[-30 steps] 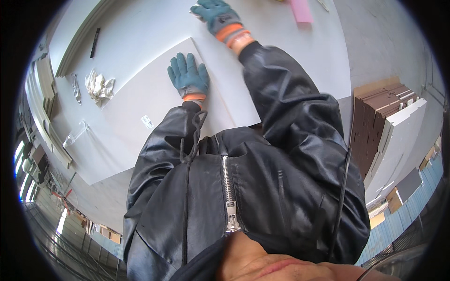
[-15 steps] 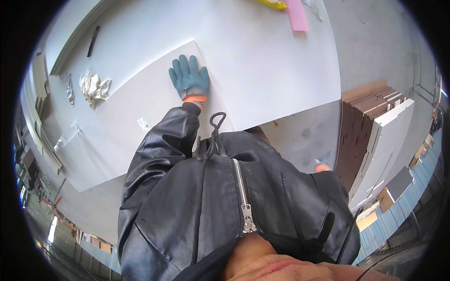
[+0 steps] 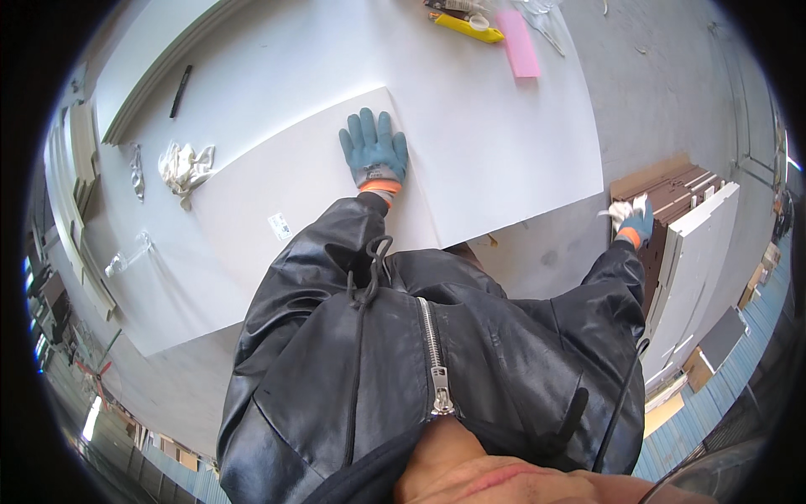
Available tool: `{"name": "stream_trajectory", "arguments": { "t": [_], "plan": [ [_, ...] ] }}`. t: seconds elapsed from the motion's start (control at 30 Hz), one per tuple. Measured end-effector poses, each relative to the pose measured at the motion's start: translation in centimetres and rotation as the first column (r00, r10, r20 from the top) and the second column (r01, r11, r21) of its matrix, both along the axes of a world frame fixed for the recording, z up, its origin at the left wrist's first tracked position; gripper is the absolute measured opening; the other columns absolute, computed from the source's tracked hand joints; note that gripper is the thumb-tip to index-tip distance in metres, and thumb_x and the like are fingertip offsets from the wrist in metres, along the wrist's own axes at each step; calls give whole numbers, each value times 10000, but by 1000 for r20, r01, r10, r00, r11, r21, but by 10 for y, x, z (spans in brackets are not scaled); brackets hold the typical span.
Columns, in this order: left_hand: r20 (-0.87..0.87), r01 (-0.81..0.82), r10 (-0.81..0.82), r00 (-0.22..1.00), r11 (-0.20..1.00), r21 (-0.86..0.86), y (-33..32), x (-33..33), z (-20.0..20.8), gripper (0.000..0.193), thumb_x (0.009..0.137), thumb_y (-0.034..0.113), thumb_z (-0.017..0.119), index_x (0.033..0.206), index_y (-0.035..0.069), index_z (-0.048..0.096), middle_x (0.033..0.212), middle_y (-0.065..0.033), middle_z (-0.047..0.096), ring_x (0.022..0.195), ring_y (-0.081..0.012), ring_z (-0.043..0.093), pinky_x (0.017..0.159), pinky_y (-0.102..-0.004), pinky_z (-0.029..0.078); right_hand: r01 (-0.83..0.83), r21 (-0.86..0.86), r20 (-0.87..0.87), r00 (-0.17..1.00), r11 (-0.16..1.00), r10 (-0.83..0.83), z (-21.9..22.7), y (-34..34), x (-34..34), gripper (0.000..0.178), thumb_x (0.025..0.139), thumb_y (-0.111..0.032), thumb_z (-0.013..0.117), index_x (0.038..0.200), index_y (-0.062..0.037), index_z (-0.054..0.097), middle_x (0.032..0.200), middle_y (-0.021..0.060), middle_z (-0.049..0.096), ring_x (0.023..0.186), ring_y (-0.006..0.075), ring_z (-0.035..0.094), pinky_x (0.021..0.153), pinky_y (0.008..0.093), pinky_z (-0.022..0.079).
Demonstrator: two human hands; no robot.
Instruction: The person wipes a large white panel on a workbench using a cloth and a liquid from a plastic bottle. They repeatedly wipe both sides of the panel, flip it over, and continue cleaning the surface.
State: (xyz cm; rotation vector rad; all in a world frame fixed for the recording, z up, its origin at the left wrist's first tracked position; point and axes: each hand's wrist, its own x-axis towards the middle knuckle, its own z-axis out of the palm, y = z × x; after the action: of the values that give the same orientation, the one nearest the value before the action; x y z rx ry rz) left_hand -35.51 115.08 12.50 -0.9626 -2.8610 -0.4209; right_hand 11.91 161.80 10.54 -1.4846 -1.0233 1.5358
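My left hand point(image 3: 374, 155), in a blue-grey work glove with an orange cuff, lies flat with its fingers spread on a white panel point(image 3: 277, 181). A small printed label point(image 3: 280, 226) sticks to this panel near my left forearm. Out to the right, my right hand point(image 3: 641, 225), in a matching glove, is closed around a crumpled white cloth point(image 3: 621, 212). That hand is over or beside a stack of brown boards point(image 3: 648, 252); whether it touches them I cannot tell. The panel rests on a larger white surface point(image 3: 504, 143).
Left of the panel lie a bunched white cloth point(image 3: 183, 168), a clear plastic bottle point(image 3: 130, 254) and a black marker point(image 3: 180, 91). Stacked white boards point(image 3: 159, 63) stand at the far left. A yellow tool point(image 3: 467, 28) and a pink strip point(image 3: 517, 44) lie at the far edge. White panels point(image 3: 693, 277) lean at the right.
My right hand has come up from low beside my body and out to the right, and the white cloth now shows in it. My left hand remains flat on the panel.
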Motion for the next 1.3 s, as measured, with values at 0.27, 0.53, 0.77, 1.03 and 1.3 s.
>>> {"name": "stream_trajectory", "arguments": {
  "t": [0.27,0.53,0.77,1.03,1.3],
  "plan": [
    [45,-67,68,997,998,-9,0,4,-9,511,960,383,569,1394,114,597,1541,-220,446,1449,-449,359,1210,-603,190,-460,541,392,878,704,273,31,-53,-276,364,936,-82,635,1299,-52,633,1195,122,625,988,286,643,850,398,561],
    [135,-52,30,990,985,164,7,-2,-8,513,936,356,605,1379,97,595,1548,-217,431,1466,-442,333,1221,-583,198,-877,315,915,382,362,131,-7,-95,-353,655,850,-399,736,1419,-129,558,1408,164,575,1312,371,511,1114,496,372],
    [-36,-436,459,888,864,251,-159,-27,-17,511,869,383,684,1255,48,649,1467,-234,495,1395,-451,406,1172,-588,277,-986,166,958,157,21,-239,24,-242,-356,698,866,-471,683,1499,-247,492,1576,89,421,1490,341,308,1177,610,176],
    [-58,-779,782,621,623,64,-355,-88,-17,702,883,521,657,1430,96,544,1574,-244,354,1437,-434,333,1188,-548,249,-901,274,939,175,-336,297,37,-433,-377,696,815,-421,741,1453,-224,544,1555,133,426,1483,406,314,1204,641,132],
    [338,-944,910,241,300,-134,-331,-265,24,1155,713,684,768,1571,77,287,1445,-219,478,1240,-398,583,991,-512,506,-956,181,983,167,-229,79,21,-495,-424,577,898,-410,628,1416,-157,586,1520,159,492,1441,384,402,1205,639,161]
  ]
}}
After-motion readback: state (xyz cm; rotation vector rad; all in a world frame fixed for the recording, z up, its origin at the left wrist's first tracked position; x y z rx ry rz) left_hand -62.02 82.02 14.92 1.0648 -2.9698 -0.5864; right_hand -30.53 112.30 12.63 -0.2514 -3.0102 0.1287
